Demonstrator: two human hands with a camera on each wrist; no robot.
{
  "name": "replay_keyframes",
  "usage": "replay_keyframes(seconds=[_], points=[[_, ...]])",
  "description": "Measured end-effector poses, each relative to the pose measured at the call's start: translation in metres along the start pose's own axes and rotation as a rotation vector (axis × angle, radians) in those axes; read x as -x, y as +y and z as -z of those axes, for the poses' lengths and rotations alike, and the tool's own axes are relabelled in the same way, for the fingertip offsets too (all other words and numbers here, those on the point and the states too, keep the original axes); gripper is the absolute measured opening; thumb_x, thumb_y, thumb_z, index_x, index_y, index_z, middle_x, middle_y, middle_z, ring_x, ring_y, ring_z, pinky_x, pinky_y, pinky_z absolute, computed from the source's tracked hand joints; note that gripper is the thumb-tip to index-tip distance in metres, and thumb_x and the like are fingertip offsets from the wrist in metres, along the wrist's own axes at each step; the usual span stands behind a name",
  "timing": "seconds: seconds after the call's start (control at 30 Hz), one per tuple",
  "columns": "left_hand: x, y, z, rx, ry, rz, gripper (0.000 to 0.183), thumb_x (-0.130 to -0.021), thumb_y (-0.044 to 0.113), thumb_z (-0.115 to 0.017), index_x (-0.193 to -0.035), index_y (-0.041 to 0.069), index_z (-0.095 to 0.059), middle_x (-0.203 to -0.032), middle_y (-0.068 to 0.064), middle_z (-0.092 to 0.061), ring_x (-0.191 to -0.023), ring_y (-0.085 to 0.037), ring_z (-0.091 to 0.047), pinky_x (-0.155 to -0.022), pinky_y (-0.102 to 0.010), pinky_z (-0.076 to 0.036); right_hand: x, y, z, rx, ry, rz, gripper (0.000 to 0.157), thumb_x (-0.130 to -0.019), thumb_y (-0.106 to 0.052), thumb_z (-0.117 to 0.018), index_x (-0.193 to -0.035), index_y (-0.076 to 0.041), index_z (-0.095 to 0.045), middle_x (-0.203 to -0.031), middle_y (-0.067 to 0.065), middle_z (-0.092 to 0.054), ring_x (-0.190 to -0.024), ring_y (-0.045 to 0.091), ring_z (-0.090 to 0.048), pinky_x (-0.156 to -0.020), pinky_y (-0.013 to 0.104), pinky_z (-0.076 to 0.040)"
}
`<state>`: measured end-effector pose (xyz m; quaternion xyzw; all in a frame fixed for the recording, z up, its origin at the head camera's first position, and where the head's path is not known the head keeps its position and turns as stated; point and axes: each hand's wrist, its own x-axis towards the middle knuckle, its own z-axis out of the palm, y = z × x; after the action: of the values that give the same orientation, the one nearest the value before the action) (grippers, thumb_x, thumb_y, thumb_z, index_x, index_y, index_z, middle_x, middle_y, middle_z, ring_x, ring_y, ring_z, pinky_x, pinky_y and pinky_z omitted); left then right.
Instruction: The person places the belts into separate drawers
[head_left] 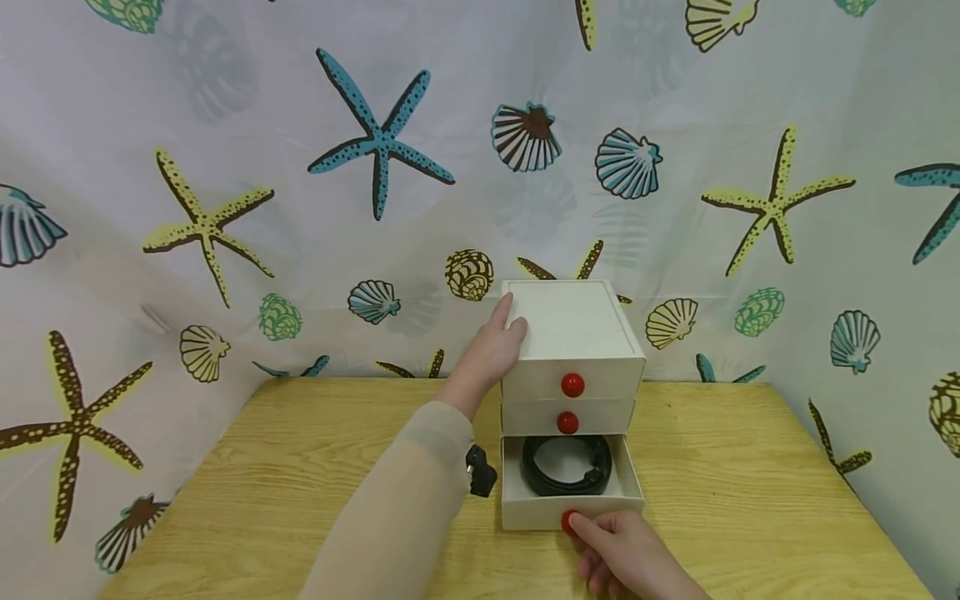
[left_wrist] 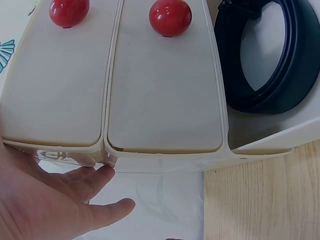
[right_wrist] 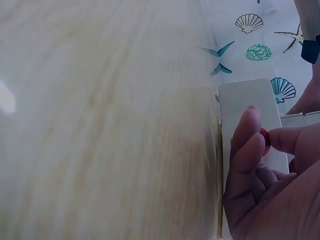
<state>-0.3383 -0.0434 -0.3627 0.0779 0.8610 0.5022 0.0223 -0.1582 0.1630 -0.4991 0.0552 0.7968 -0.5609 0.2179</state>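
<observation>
A small white drawer cabinet stands on the wooden table, its upper two drawers closed and the bottom drawer pulled out. Inside that drawer lies a coiled black cable, also visible as a dark coil in the left wrist view. With thumb and fingers my right hand pinches the red knob on the bottom drawer's front. My left hand rests along the cabinet's left side near the top, fingers extended; the left wrist view shows its fingertips against the side wall.
Two more red knobs, the upper one and the middle one, stick out from the closed drawers. Behind the table hangs a white cloth printed with starfish and shells. A black wrist device sits at my left sleeve.
</observation>
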Motion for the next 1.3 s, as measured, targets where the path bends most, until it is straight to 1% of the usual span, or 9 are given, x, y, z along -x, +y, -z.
replay_keyframes(seconds=[0.33,0.6,0.93,1.13,1.3], points=[[0.0,0.0,0.001,-0.016,0.003,0.0,0.068,-0.118,0.043,-0.034,-0.18,0.026,-0.014,-0.183,-0.014,-0.021,-0.167,-0.04,-0.021,-0.134,-0.06,-0.017,-0.005,-0.004,0.0,0.02,0.045,0.011,0.05,-0.113,-0.049,-0.062,-0.096,-0.006,-0.079,-0.076,0.004,-0.075,-0.06,0.015,-0.066,-0.054,0.024,-0.051],[0.002,0.0,0.002,-0.001,-0.005,0.002,0.068,-0.118,0.043,-0.034,-0.18,0.026,-0.013,-0.183,-0.012,-0.02,-0.167,-0.039,-0.02,-0.134,-0.06,-0.017,-0.012,-0.004,-0.001,0.015,0.083,0.008,0.05,-0.112,-0.051,-0.062,-0.097,-0.006,-0.079,-0.075,0.004,-0.074,-0.059,0.015,-0.065,-0.053,0.025,-0.051],[0.002,0.0,0.002,-0.004,0.004,-0.013,0.067,-0.118,0.042,-0.035,-0.18,0.025,-0.015,-0.183,-0.012,-0.02,-0.167,-0.039,-0.019,-0.135,-0.058,-0.015,-0.015,-0.008,0.0,-0.022,0.08,0.017,0.05,-0.113,-0.05,-0.062,-0.1,-0.005,-0.078,-0.075,0.004,-0.073,-0.059,0.014,-0.065,-0.054,0.026,-0.051],[0.002,0.0,0.002,0.006,0.001,-0.018,0.067,-0.118,0.042,-0.035,-0.18,0.024,-0.015,-0.184,-0.01,-0.018,-0.168,-0.037,-0.018,-0.135,-0.057,-0.014,-0.016,-0.01,-0.001,-0.022,0.101,0.034,0.052,-0.112,-0.05,-0.062,-0.094,-0.005,-0.078,-0.074,0.004,-0.073,-0.059,0.014,-0.064,-0.054,0.027,-0.05],[0.002,0.001,0.002,0.004,0.0,-0.023,0.068,-0.118,0.042,-0.035,-0.18,0.024,-0.014,-0.184,-0.01,-0.018,-0.168,-0.037,-0.018,-0.135,-0.057,-0.015,-0.019,-0.012,-0.001,-0.027,0.119,0.045,0.05,-0.113,-0.048,-0.063,-0.095,-0.004,-0.077,-0.074,0.004,-0.073,-0.058,0.014,-0.064,-0.053,0.027,-0.05]])
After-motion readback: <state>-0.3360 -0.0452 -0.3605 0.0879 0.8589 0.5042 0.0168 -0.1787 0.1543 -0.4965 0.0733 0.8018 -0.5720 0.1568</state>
